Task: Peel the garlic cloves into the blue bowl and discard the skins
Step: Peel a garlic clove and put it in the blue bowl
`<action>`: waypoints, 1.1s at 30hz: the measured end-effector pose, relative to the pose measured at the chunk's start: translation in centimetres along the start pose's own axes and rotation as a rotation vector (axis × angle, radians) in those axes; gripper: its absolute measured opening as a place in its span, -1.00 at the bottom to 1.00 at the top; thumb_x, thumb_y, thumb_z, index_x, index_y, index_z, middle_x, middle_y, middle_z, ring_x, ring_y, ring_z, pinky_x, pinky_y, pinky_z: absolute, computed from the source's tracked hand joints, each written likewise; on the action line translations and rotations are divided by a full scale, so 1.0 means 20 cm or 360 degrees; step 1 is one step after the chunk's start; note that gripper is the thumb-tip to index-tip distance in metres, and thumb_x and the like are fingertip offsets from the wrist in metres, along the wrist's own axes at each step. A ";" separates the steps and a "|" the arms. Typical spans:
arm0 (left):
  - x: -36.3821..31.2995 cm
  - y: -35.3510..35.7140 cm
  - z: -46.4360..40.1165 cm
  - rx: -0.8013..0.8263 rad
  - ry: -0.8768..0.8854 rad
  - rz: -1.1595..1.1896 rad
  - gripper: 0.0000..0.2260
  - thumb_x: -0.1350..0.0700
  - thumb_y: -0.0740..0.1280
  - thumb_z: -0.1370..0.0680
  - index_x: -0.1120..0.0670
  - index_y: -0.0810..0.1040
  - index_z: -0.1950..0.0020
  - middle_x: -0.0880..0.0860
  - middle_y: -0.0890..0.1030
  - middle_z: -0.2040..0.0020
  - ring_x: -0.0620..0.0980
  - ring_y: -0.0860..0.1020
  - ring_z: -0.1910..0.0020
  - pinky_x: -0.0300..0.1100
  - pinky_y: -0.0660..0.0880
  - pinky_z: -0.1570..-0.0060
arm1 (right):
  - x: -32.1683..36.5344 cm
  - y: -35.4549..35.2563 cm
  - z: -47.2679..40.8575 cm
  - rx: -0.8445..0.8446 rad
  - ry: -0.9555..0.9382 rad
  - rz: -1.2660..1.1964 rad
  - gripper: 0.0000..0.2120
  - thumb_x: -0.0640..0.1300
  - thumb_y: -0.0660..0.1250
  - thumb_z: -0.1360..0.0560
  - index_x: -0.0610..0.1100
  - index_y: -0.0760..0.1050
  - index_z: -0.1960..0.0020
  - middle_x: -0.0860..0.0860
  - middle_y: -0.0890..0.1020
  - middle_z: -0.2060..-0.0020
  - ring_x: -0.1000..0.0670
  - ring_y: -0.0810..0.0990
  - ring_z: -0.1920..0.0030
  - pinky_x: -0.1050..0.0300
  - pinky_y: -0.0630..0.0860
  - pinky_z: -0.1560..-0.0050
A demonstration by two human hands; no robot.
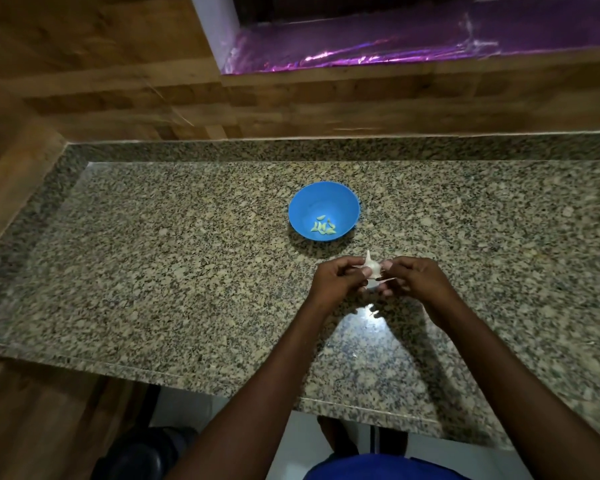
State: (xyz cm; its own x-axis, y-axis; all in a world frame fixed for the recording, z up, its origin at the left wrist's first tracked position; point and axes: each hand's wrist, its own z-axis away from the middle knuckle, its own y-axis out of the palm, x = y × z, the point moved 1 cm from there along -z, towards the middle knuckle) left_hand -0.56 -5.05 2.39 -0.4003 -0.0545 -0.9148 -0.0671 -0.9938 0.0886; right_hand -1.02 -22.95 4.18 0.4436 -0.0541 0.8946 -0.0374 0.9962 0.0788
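1. Two hands meet above the granite table [187, 258], just nearer the person than the blue bowl [321, 197], with a garlic bulb [477, 267] held between them.
2. On the bulb's left side, the left hand [333, 282] has its fingers [343, 263] curled round it, the thumb pressed against its lower face.
3. On the bulb's right side, the right hand [414, 278] pinches with its fingers [388, 265] closed together at the bulb's edge.
4. Both sets of fingers are clamped on the bulb, which sits in the small gap between the two hands, clear of the table surface.
5. Its long axis runs roughly upright in the picture: the thin stem tip points away from the person, toward the bowl, and the rounded body lies lower, at the thumbs.
6. A thin strip of papery skin [387, 279] trails from under the bulb toward the right hand.
7. Several pale peeled cloves [324, 226] lie together at the bottom of the bowl, on its near side.
8. A small whitish scrap [373, 310] lies on the table below the hands, in a bright patch of reflected light.
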 end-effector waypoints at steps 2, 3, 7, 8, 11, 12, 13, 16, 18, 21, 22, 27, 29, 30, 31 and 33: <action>-0.01 0.01 0.01 -0.0005 0.0022 -0.0003 -0.77 0.28 0.47 -0.52 0.24 0.64 -0.17 0.15 0.66 0.15 -0.05 0.62 0.32 -0.21 0.59 0.24 | 0.01 0.00 0.01 0.0005 -0.0051 0.0015 -0.82 -0.24 0.41 -0.55 -0.35 0.63 -0.07 -0.29 0.70 0.10 -0.22 0.69 0.18 0.11 0.66 0.21; -0.02 0.02 0.01 0.0010 0.0039 0.0000 -0.77 0.28 0.47 -0.51 0.22 0.64 -0.17 0.15 0.66 0.14 -0.02 0.63 0.29 -0.19 0.60 0.21 | 0.01 0.00 0.02 -0.0009 -0.0068 0.0011 -0.82 -0.25 0.42 -0.54 -0.37 0.62 -0.07 -0.31 0.69 0.10 -0.21 0.69 0.19 0.12 0.66 0.21; -0.04 0.03 0.03 0.0044 0.0080 0.0042 -0.74 0.32 0.41 -0.55 0.24 0.62 -0.24 0.18 0.68 0.00 0.07 0.66 0.09 -0.11 0.66 0.07 | 0.02 -0.01 0.03 -0.0030 -0.0053 -0.0071 -0.83 -0.28 0.41 -0.54 -0.38 0.61 -0.07 -0.27 0.69 0.21 -0.13 0.69 0.23 0.15 0.66 0.23; -0.04 0.03 0.03 0.0043 0.0097 0.0038 -0.74 0.34 0.40 -0.56 0.24 0.61 -0.25 0.19 0.68 -0.04 0.06 0.66 0.09 -0.11 0.66 0.06 | 0.03 -0.02 0.04 -0.0023 -0.0045 -0.0090 -0.84 -0.28 0.40 -0.54 -0.37 0.61 -0.06 -0.25 0.69 0.22 -0.12 0.69 0.23 0.15 0.66 0.23; -0.05 0.03 0.03 0.0044 0.0123 0.0011 -0.74 0.35 0.37 -0.57 0.20 0.62 -0.25 0.20 0.69 -0.06 0.10 0.66 0.08 -0.04 0.65 0.02 | 0.04 -0.03 0.04 -0.0037 -0.0053 -0.0088 -0.84 -0.29 0.42 -0.52 -0.38 0.60 -0.04 -0.23 0.69 0.22 -0.14 0.69 0.22 0.14 0.66 0.22; -0.05 0.03 0.03 0.0047 0.0117 0.0008 -0.73 0.34 0.37 -0.57 0.20 0.62 -0.26 0.21 0.69 -0.07 0.12 0.66 0.07 -0.05 0.65 0.03 | 0.04 -0.03 0.04 -0.0048 -0.0062 -0.0083 -0.84 -0.29 0.43 -0.52 -0.38 0.60 -0.04 -0.23 0.69 0.23 -0.13 0.69 0.24 0.13 0.66 0.23; -0.06 0.03 0.04 0.0054 0.0113 0.0011 -0.73 0.34 0.37 -0.57 0.22 0.61 -0.27 0.22 0.69 -0.09 0.12 0.67 0.07 -0.08 0.65 0.05 | 0.04 -0.02 0.04 -0.0054 -0.0070 -0.0081 -0.84 -0.30 0.43 -0.51 -0.38 0.59 -0.04 -0.23 0.69 0.23 -0.13 0.69 0.25 0.13 0.66 0.23; -0.07 0.04 0.04 0.0083 0.0116 0.0035 -0.73 0.31 0.38 -0.57 0.23 0.61 -0.27 0.19 0.69 -0.12 0.06 0.68 0.06 -0.09 0.64 0.05 | 0.04 -0.03 0.04 -0.0036 -0.0079 -0.0086 -0.84 -0.31 0.42 -0.52 -0.38 0.59 -0.06 -0.29 0.69 0.21 -0.14 0.70 0.25 0.10 0.67 0.21; -0.08 0.04 0.05 0.0098 0.0118 0.0047 -0.74 0.30 0.38 -0.57 0.22 0.62 -0.26 0.18 0.69 -0.11 0.04 0.68 0.08 -0.11 0.64 0.06 | 0.05 -0.03 0.03 -0.0008 -0.0065 -0.0092 -0.83 -0.30 0.42 -0.52 -0.38 0.60 -0.08 -0.33 0.69 0.17 -0.17 0.70 0.22 0.07 0.68 0.16; -0.09 0.04 0.05 0.0104 0.0119 0.0045 -0.75 0.29 0.39 -0.58 0.21 0.63 -0.26 0.15 0.70 -0.07 -0.01 0.68 0.12 -0.18 0.63 0.11 | 0.05 -0.05 0.03 0.0031 -0.0040 -0.0089 -0.82 -0.29 0.42 -0.53 -0.38 0.60 -0.08 -0.35 0.69 0.14 -0.20 0.70 0.19 0.02 0.69 0.09; -0.09 0.05 0.05 0.0106 0.0122 0.0044 -0.75 0.29 0.39 -0.58 0.21 0.63 -0.26 0.14 0.70 -0.07 -0.02 0.68 0.13 -0.20 0.62 0.11 | 0.06 -0.05 0.03 0.0043 -0.0028 -0.0088 -0.82 -0.30 0.41 -0.53 -0.39 0.60 -0.07 -0.35 0.68 0.13 -0.21 0.70 0.19 0.01 0.69 0.08; -0.10 0.05 0.04 0.0147 0.0182 -0.0009 -0.73 0.32 0.36 -0.58 0.26 0.60 -0.29 0.19 0.67 -0.16 -0.01 0.67 0.05 -0.20 0.62 0.05 | 0.08 -0.04 0.00 0.0051 0.0114 -0.0163 -0.82 -0.40 0.37 -0.51 -0.50 0.55 -0.07 -0.35 0.68 0.13 -0.25 0.69 0.17 0.07 0.69 0.16; -0.11 0.05 0.03 0.0154 0.0212 -0.0030 -0.72 0.34 0.37 -0.57 0.28 0.59 -0.29 0.21 0.66 -0.17 0.00 0.67 0.00 -0.20 0.62 0.04 | 0.09 -0.03 -0.01 0.0046 0.0147 -0.0178 -0.81 -0.42 0.36 -0.50 -0.51 0.53 -0.07 -0.26 0.67 0.26 -0.24 0.68 0.19 0.05 0.69 0.15; -0.11 0.05 0.03 0.0155 0.0232 -0.0047 -0.71 0.35 0.38 -0.56 0.29 0.59 -0.29 0.22 0.66 -0.17 0.01 0.67 -0.03 -0.19 0.62 0.02 | 0.09 -0.03 -0.02 0.0048 0.0154 -0.0162 -0.81 -0.42 0.36 -0.50 -0.51 0.53 -0.07 -0.23 0.66 0.31 -0.23 0.68 0.20 0.05 0.69 0.15; -0.12 0.05 0.03 0.0158 0.0253 -0.0070 -0.71 0.35 0.39 -0.55 0.30 0.59 -0.28 0.22 0.66 -0.17 0.04 0.67 -0.06 -0.18 0.62 0.01 | 0.09 -0.03 -0.02 0.0046 0.0155 -0.0135 -0.82 -0.42 0.36 -0.49 -0.51 0.52 -0.06 -0.23 0.67 0.30 -0.23 0.68 0.21 0.04 0.69 0.15; -0.12 0.04 0.02 0.0159 0.0281 -0.0123 -0.71 0.36 0.40 -0.54 0.31 0.60 -0.26 0.24 0.66 -0.16 0.11 0.66 -0.11 -0.15 0.62 -0.02 | 0.10 -0.03 -0.02 0.0061 0.0142 -0.0064 -0.83 -0.43 0.36 -0.49 -0.52 0.51 -0.03 -0.33 0.66 0.17 -0.24 0.68 0.19 0.04 0.69 0.14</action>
State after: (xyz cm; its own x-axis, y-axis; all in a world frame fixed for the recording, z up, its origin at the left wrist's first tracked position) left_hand -0.10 -5.68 4.87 -0.2249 -0.0036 -0.9744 -0.1849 -0.9817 0.0463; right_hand 0.30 -23.66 5.78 0.5231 -0.0857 0.8479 -0.0517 0.9899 0.1320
